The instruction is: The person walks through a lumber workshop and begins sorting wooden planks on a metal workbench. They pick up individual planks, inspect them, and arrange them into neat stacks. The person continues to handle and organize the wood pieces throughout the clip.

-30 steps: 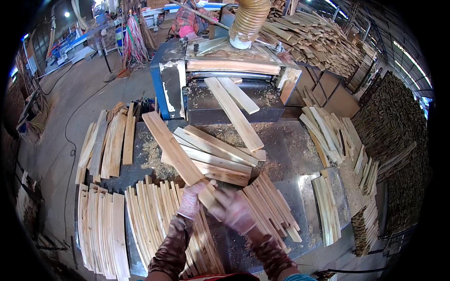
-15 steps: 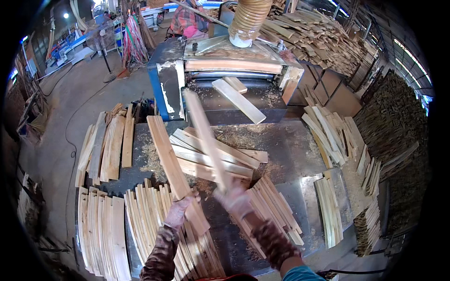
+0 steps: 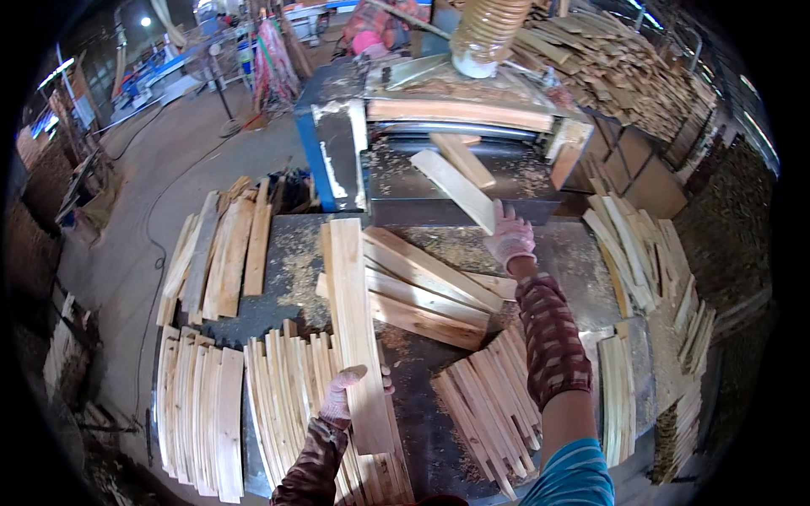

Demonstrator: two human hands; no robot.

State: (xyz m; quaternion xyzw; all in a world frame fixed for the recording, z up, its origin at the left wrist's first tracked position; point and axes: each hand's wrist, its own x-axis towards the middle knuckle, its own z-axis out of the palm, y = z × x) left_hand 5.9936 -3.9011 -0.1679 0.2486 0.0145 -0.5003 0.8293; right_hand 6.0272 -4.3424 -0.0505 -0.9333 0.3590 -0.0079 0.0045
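My left hand (image 3: 344,395), in a pale knit glove, grips wooden boards (image 3: 354,320) held upright over the table. One lies against the other, the rear one showing along the left edge. At the planer's outfeed bed, my gloved right hand (image 3: 511,236) reaches forward with fingers apart, at the near end of a pale wooden board (image 3: 451,187). The fingertips look to touch that end, though a firm hold does not show. A second board (image 3: 466,162) lies partly behind it, near the roller of the planer (image 3: 464,111).
Several loose boards (image 3: 430,291) lie crosswise on the dark metal table (image 3: 422,422). Rows of boards (image 3: 198,413) stand along its front and left, another stack (image 3: 620,396) at right. A ribbed hose (image 3: 494,29) rises from the planer. A person (image 3: 380,25) is behind it.
The board in my right hand now lies against the one in my left. My right hand has let go and moved forward to the planer bed. The second board there has slid further out.
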